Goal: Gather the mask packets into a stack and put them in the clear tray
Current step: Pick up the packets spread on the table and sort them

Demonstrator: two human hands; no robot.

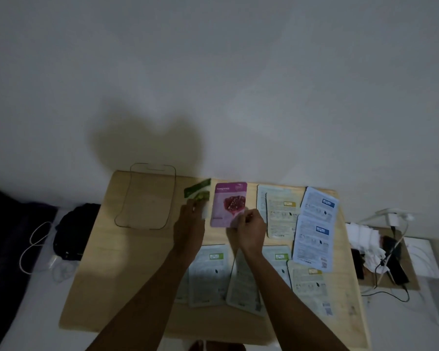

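A clear tray [127, 219] lies empty at the far left of the wooden table [107, 287]. My left hand [189, 224] grips a green mask packet [197, 192], lifted and tilted, just right of the tray. My right hand [250, 230] pinches the lower right corner of a purple mask packet [227, 201]. Several pale packets lie face down on the table: two yellow-tagged packets [281, 216], two blue-tagged packets [314, 234], and green-tagged packets [209, 274] partly hidden under my forearms.
A white wall rises behind the table. A dark bag [74, 231] and a white cable [33, 247] lie to the left. At the right, a small board [388, 282] holds chargers, cables and white tissue.
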